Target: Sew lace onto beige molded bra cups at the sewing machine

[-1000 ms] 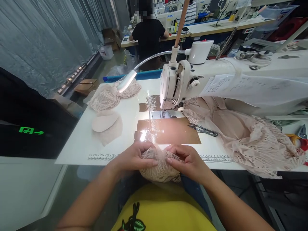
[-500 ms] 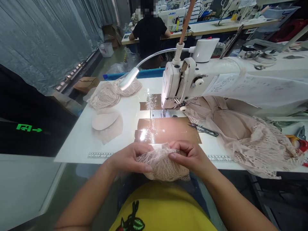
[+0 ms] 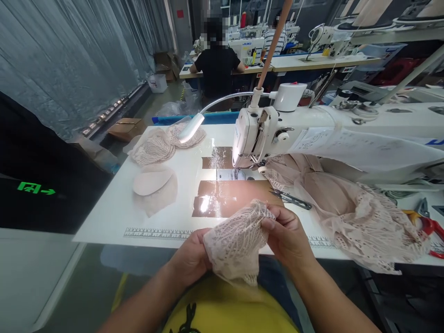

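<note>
A beige lace bra cup (image 3: 237, 240) is held up between my two hands, just over the table's front edge. My left hand (image 3: 192, 256) is closed on its left side, the fingers partly hidden behind the lace. At its upper right edge, my right hand (image 3: 286, 233) pinches the fabric between thumb and fingers. Beyond the lace stands a white sewing machine (image 3: 251, 134), its needle area lit by a bent lamp (image 3: 191, 128). Thread snips (image 3: 290, 199) lie to the right of the brown taped patch (image 3: 222, 189).
Lace cups (image 3: 154, 145) and plain beige cut pieces (image 3: 154, 185) lie on the left of the white table (image 3: 104, 217). Beige lace fabric (image 3: 374, 222) is heaped at right, near red-handled scissors (image 3: 432, 233). A person (image 3: 217, 69) sits at another table ahead.
Both hands have raised the lace piece and turned it, so it now spreads flatter and more upright. The camera view has tilted up slightly.
</note>
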The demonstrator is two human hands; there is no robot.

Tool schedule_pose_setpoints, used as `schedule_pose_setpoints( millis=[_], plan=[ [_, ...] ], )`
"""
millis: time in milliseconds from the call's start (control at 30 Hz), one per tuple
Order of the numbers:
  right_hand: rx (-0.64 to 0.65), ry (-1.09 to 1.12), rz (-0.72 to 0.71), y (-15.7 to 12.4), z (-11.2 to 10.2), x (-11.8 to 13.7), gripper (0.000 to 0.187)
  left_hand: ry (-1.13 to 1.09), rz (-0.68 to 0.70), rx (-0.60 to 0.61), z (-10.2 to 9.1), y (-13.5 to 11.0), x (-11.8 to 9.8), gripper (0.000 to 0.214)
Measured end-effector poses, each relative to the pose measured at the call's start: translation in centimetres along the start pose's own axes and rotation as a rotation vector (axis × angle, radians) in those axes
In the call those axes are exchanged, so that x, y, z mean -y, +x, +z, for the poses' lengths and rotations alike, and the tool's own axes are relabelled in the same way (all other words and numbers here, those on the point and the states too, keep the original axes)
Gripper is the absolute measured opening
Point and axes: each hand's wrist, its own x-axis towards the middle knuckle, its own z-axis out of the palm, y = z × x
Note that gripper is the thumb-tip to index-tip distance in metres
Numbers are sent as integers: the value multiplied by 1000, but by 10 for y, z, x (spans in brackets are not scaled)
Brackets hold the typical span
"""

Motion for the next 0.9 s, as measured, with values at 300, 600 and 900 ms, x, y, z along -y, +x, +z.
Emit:
schedule_pose_setpoints(
  millis=[300,600,900],
  plan=[
    [327,-221,3,-9,7,10,17,583,540,-60,-16,-16,-54,43],
    [357,-671,-186,-11,24,8,11,813,200,183,6,6,-59,24],
    [140,-774,-339,1,25,10,16,706,198,209,5,13,-64,28]
  ],
)
